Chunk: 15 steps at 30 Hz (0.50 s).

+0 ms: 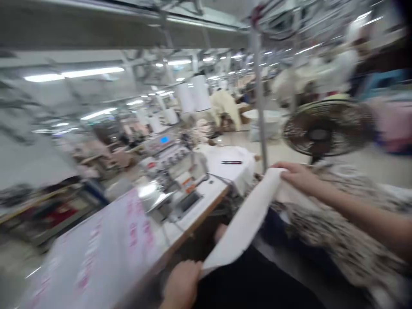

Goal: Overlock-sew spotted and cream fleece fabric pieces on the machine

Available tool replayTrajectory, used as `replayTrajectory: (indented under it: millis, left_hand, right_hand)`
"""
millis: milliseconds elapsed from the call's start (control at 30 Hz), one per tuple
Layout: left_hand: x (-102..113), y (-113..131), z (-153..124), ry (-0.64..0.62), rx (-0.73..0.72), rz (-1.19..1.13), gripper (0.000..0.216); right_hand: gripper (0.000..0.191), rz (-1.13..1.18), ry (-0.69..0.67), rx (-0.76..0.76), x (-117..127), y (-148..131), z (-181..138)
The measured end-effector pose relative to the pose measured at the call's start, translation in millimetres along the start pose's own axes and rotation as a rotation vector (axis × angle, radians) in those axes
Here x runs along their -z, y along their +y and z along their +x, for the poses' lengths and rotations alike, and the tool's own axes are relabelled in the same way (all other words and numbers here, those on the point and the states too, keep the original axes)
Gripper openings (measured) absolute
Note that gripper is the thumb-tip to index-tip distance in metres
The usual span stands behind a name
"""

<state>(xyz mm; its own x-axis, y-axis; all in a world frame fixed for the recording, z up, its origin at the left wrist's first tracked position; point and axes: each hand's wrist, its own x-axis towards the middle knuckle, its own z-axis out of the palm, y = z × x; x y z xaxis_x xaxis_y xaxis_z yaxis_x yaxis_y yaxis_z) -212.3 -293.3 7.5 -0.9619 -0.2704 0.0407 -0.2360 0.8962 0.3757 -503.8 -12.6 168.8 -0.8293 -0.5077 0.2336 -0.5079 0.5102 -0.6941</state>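
A long strip of white fabric [243, 219] stretches slantwise between my two hands, above my dark-clothed lap. My left hand [183, 281], low in the picture, is closed on the strip's near end. Farther up and to the right, my right hand [298, 176] pinches the other end, fingers over the edge. Left of the strip stands a sewing machine [180, 171] with a small blue display, set into a white table [206, 195] with a brown edge. Motion blurs the whole view, so fine details of the fabric are lost.
A dark pen [231, 162] lies on white cloth [222, 156] behind the machine. A metal pole [260, 98] rises beside a round fan [322, 128]. Patterned fabric [350, 227] is heaped at the right. Pink-marked white sheeting [106, 249] covers the left front.
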Motion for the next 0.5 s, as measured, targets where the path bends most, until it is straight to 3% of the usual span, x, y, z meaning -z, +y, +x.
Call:
replayTrajectory:
  millis: [100, 167, 233, 300, 400, 433, 500]
  left_hand:
    - [19.0, -27.8, -24.3, -0.072, 0.251, 0.04, 0.033]
    - [26.9, -14.2, -29.7, -0.071, 0.337, -0.059, 0.051]
    - [36.9, 19.5, -29.0, 0.015, 0.239, -0.312, 0.076]
    - [51.7, 57.1, -28.1, 0.132, 0.039, -0.539, 0.086]
    - [77.3, 85.2, -33.5, 0.15, -0.016, -0.76, 0.041]
    - [84.8, 84.1, -37.4, 0.136, 0.02, -0.769, 0.027]
    - [97.4, 70.7, -47.3, 0.126, 0.088, -0.705, 0.02]
  right_hand:
    - [0.025, 0.062, -0.314, 0.21, -13.8, -51.2, 24.4]
    - [0.021, -0.039, -0.577, 0.388, -35.3, -97.7, 13.4]
    - [0.024, -0.201, -0.793, 0.546, -61.6, -143.9, -13.0]
    - [0.026, -0.423, -0.878, 0.654, -87.5, -181.1, -40.7]
    - [0.031, -0.578, -0.964, 0.812, -112.1, -211.1, -63.2]
    - [0.03, -0.607, -0.968, 0.847, -115.0, -214.5, -63.6]
    - [0.028, -0.619, -0.946, 0.854, -114.4, -214.6, -55.0]
